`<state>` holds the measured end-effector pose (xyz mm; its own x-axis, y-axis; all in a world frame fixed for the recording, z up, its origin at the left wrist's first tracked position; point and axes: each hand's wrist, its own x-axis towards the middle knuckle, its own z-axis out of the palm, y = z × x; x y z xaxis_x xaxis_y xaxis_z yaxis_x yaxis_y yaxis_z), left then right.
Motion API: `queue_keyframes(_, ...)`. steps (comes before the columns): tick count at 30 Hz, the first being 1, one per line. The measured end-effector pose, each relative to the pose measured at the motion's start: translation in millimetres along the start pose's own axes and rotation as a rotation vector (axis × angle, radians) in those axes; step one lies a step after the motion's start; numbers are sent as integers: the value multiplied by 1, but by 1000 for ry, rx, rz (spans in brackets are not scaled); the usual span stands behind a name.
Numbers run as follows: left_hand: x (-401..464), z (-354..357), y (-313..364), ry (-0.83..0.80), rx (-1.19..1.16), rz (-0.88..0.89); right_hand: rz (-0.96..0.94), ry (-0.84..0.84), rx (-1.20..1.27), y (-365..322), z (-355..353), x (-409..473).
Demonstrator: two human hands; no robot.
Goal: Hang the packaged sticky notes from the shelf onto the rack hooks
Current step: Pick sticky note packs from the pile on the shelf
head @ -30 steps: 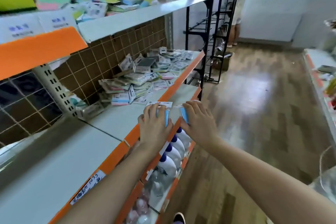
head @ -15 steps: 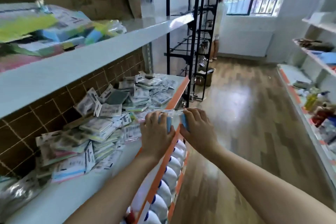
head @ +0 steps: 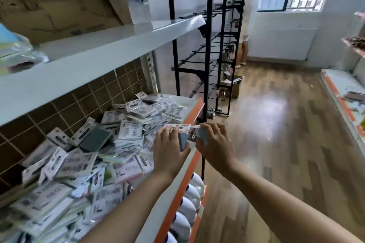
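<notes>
My left hand [head: 169,150] grips a pale blue packaged sticky-note pad [head: 182,141] above the orange front edge of the shelf [head: 192,113]. Close beside it, my right hand [head: 214,147] grips a second blue pad [head: 201,136]. The white header cards of both packs point forward. A big heap of packaged sticky notes [head: 110,144] covers the shelf to the left of my hands. The black rack with hooks [head: 212,45] stands just past the shelf's far end, ahead of my hands.
An upper white shelf [head: 102,49] with cardboard boxes overhangs on the left. White bottles [head: 189,199] line the shelf below my arms. A person [head: 245,25] stands behind the rack near the window. Wooden floor [head: 276,134] spreads right, with another shelf [head: 343,104] at the far right.
I have moved forward along the shelf toward the black rack, both hands still holding the blue packs. The heap of packs now lies beside my left hand.
</notes>
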<state>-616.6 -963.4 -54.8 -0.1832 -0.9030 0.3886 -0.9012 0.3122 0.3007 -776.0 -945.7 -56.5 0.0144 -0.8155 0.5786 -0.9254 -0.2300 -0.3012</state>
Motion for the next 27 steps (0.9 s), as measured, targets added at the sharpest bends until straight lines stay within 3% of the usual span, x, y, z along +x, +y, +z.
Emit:
queue_keyframes(12,116,74,53,50,90,-318,-129,-229,77,119,41,123)
queue_keyframes(27,204,105,7,86,161,-573,-189,-397,211,132,128,220)
